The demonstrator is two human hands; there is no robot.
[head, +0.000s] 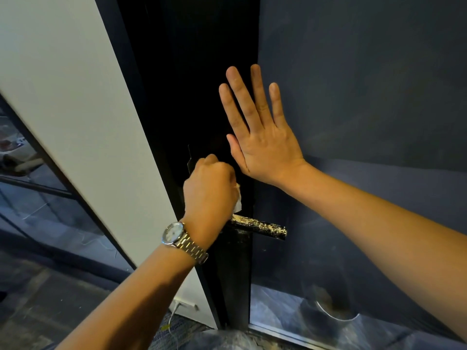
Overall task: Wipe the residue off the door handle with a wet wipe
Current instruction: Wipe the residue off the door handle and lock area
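Wiping looks barely started: left hand [209, 188] is fisted round the wet wipe [237, 204] at the inner end of the door handle [260, 227], right hand [262, 145] flat, fingers straight, pressed on the door [353, 97]. Pale residue [270, 226] coats the whole bar on show, so next it needs a firm drag out toward the tip. Most of the wipe's buried in the fist, can't tell if it's touching the handle yet

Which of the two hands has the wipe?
The left hand, the one wearing the watch, grips the white wipe; the right hand lies flat and empty on the door.
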